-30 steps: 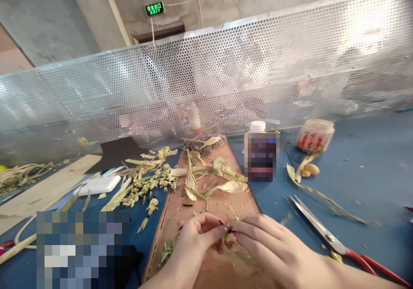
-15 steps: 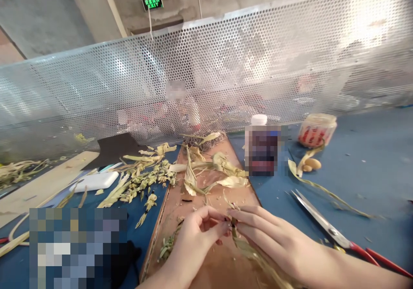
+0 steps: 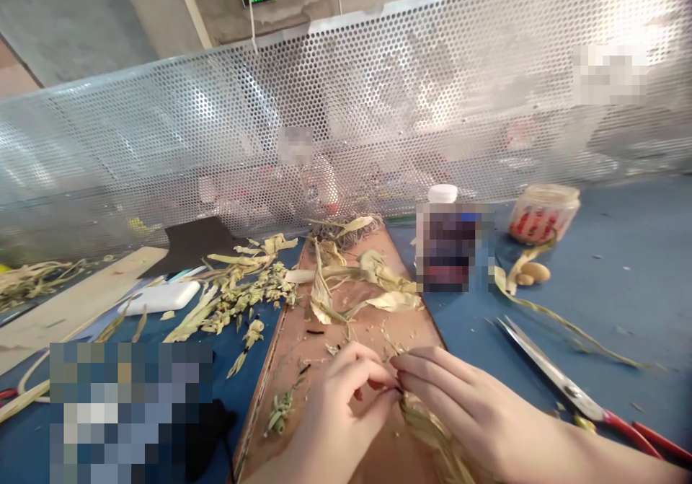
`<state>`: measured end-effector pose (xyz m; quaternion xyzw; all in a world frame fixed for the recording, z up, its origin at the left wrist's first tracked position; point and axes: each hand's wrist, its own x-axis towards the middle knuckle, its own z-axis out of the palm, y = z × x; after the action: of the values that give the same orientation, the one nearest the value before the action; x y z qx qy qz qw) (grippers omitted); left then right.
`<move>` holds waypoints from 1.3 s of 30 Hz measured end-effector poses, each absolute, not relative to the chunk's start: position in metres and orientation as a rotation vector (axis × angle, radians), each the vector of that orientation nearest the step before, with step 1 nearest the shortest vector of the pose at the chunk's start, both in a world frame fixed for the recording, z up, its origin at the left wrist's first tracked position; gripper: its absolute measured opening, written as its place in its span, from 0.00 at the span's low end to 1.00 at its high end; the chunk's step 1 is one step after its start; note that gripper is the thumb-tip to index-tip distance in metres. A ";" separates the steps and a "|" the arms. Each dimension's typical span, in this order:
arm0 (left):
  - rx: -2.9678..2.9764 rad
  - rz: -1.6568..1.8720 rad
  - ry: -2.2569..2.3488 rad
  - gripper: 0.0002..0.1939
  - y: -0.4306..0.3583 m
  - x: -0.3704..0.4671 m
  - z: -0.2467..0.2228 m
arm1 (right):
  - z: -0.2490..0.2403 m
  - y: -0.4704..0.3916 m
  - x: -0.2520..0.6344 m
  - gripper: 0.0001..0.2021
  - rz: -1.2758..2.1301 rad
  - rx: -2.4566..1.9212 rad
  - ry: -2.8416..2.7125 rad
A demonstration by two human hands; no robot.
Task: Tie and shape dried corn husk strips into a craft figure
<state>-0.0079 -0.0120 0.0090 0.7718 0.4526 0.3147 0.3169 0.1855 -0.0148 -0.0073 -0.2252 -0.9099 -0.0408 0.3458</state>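
Observation:
Over the brown board, my two hands meet at their fingertips. My left hand is pinched, thumb against fingers, at a small dark bit I cannot name. My right hand is closed, fingers pressed together on a strip of dried leaf that trails down toward me beneath the palm. The leaf's upper end is mostly hidden by the fingers. Farther up the board lie more dried leaves, pale and curled. A small green sprig rests left of my left hand.
Red-handled scissors lie partly spread on the blue table at right. Behind them are a glass jar and a white-capped bottle. Dried flower stems and a white case lie left. A perforated metal screen stands behind.
Both hands have shifted slightly right, still together at the fingertips. My left hand has turned a little, and the green sprig shows more fully. The view has moved slightly.

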 end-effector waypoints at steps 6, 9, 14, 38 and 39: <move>1.883 0.786 1.150 0.02 -0.009 -0.008 0.007 | -0.012 -0.013 0.191 0.17 0.123 -0.566 -2.372; 1.734 0.788 1.093 0.02 -0.006 -0.008 0.005 | -0.018 -0.009 0.194 0.14 0.215 -0.600 -2.365; 1.641 0.790 1.022 0.02 -0.005 -0.009 0.003 | -0.022 -0.008 0.198 0.12 0.261 -0.607 -2.376; 1.232 0.696 1.021 0.07 -0.001 -0.006 0.003 | -0.019 -0.006 0.195 0.14 0.258 -0.705 -2.382; 1.243 0.684 1.013 0.07 -0.001 -0.006 0.002 | -0.018 -0.006 0.195 0.14 0.241 -0.718 -2.382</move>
<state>-0.0055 -0.0005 0.0022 0.5459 0.4447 0.3004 0.6435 0.1946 -0.0060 -0.0184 -0.2726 -0.9043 0.0914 0.3156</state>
